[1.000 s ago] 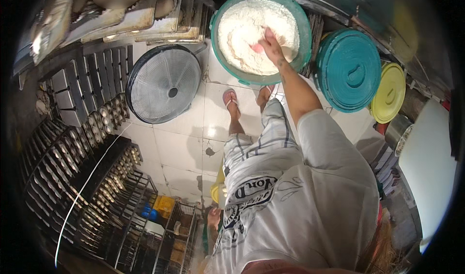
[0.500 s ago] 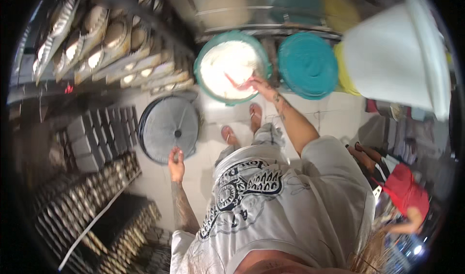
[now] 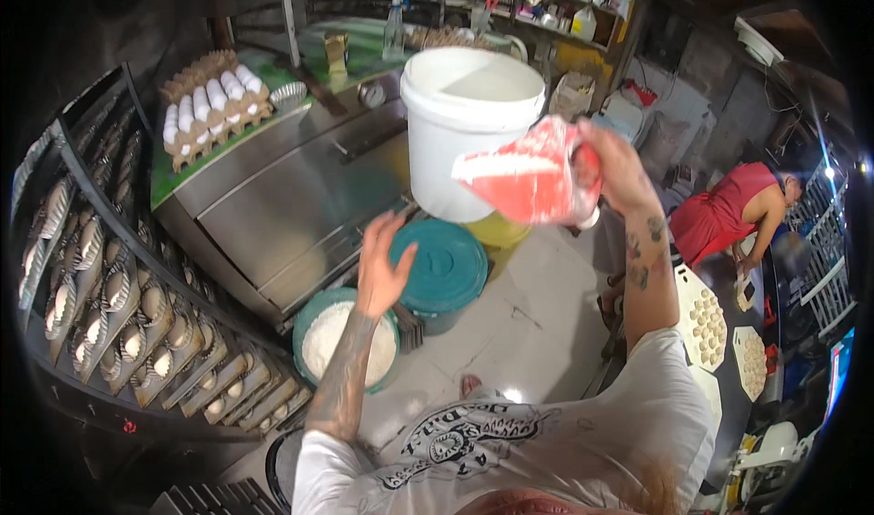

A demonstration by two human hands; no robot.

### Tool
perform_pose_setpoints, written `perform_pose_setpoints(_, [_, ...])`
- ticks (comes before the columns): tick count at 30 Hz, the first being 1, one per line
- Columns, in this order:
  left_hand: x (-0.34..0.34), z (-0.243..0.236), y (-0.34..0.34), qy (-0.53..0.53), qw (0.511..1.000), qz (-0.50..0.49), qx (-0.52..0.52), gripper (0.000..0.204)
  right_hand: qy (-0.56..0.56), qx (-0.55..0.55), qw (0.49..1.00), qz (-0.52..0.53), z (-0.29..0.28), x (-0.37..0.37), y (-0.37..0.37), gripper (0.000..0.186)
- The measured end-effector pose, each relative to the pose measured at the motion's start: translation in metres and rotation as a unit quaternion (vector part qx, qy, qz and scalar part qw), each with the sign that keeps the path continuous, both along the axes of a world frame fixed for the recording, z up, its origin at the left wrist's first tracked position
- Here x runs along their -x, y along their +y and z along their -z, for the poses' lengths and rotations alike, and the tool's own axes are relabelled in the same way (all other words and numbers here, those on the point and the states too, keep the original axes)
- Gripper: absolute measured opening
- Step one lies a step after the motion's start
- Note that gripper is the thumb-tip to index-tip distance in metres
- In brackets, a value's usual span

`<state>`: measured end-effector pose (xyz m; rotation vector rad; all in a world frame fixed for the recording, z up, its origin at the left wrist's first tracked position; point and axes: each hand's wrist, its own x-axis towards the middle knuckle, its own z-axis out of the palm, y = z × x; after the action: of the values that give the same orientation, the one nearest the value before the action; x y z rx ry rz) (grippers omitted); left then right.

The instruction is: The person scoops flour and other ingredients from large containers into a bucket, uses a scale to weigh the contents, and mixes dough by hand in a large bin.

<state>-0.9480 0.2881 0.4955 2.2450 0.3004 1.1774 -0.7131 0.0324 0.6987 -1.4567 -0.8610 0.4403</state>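
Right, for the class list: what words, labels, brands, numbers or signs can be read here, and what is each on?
Shirt: dark printed lettering on the front; I won't copy its wording.
Dial: any markings too small to read.
Small box: any print too small.
Screen: too small to read.
Red jug in the right hand: no lettering visible.

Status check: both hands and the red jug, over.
Right hand gripping white-dusted red jug by its handle. Left hand open, empty. White bucket behind jug in this view.
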Motion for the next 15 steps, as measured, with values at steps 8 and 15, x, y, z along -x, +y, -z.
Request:
perform_pose_setpoints(8, [-0.153, -0.135, 0.029, 0.112, 0.947, -0.108, -0.281, 0.074, -0.558, 0.076, 0.803, 0.193, -0.112, -0.075, 0.155, 0.052])
perform_pose_setpoints(15, [-0.172, -0.117, 0.018, 0.081, 0.947, -0.154, -0.271, 0.067, -0.661, 0.288, 0.675, 0.159, -0.119, -0.068, 0.233, 0.042])
